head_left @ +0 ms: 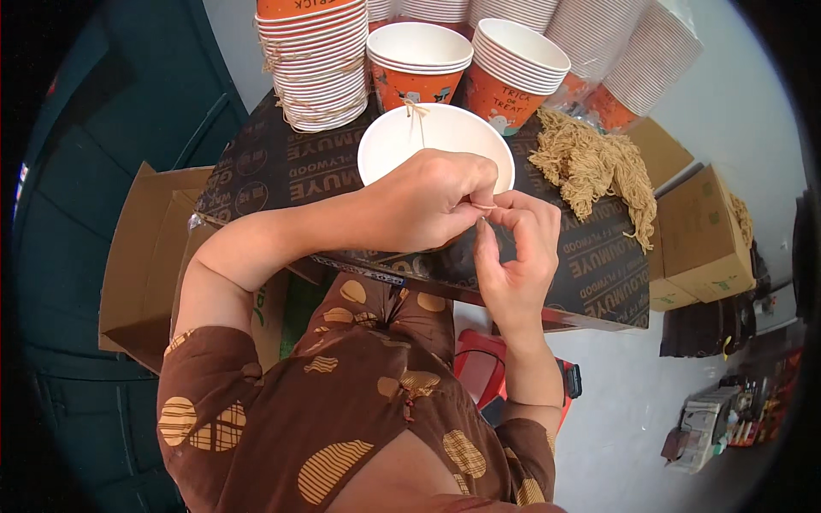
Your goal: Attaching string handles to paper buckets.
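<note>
A paper cup [383, 158] with a white inside lies with its mouth toward me, partly hidden behind my hands. Tan string [418, 109] is knotted at its far rim and runs down across the inside. Over the cup's near side, my left hand [445, 192] is closed, its fingertips pinching the string. My right hand [522, 244] meets it there, with thumb and forefinger pinched on the same string. The fingertips of both hands nearly touch, and the shape of the string between them is mostly hidden.
Behind the cup stand short stacks of orange cups [419, 77] and a tall stack strung with twine [316, 77]. Wrapped stacks [650, 64] lean at the back. A heap of tan strings [594, 158] lies right on the dark plywood table [325, 162]. Cardboard boxes [705, 231] flank it.
</note>
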Motion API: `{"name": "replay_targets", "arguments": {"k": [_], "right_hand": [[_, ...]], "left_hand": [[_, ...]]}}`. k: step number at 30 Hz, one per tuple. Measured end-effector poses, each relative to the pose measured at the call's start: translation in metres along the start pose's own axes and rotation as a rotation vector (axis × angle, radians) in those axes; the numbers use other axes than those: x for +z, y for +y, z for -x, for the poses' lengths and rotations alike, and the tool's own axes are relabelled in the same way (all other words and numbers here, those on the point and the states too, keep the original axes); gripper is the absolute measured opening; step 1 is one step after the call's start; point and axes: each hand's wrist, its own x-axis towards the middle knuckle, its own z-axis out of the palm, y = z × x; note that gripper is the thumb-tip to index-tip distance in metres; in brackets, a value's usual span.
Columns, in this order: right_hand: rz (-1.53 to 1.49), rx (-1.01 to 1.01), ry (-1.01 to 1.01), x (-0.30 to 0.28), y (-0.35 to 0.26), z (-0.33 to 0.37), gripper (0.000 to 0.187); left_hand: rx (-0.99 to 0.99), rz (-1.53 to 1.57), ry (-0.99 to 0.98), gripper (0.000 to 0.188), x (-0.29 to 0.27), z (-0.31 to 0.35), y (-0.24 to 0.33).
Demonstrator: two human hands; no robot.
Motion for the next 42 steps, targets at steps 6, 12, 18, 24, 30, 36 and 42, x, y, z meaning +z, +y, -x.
{"name": "replay_targets", "arguments": {"k": [6,12,18,24,30,36,42], "right_hand": [[-0.037,-0.016,0.084,0.008,0.003,0.002,0.021],[-0.015,-0.062,0.12,0.012,0.005,0.002,0.022],[0.046,-0.104,0.129,0.013,0.006,0.001,0.021],[0.003,-0.056,0.095,0.007,0.005,0.0,0.021],[0.02,-0.012,0.045,0.002,0.0,-0.001,0.017],[0.003,-0.042,0.053,0.005,0.002,0.001,0.022],[0.095,-0.091,0.027,0.004,-0.001,-0.002,0.022]], "left_hand": [[0.121,-0.039,0.077,0.014,0.005,0.001,0.0],[0.134,-0.066,0.088,0.012,0.006,0.001,0.0],[-0.195,0.015,-0.001,0.01,-0.004,-0.007,0.003],[-0.415,0.251,-0.149,0.011,-0.01,-0.011,-0.007],[-0.552,0.65,-0.137,0.011,-0.009,-0.014,-0.012],[-0.544,0.699,-0.09,0.01,-0.008,-0.013,-0.016],[-0.568,0.621,-0.087,0.01,-0.009,-0.014,-0.01]]}}
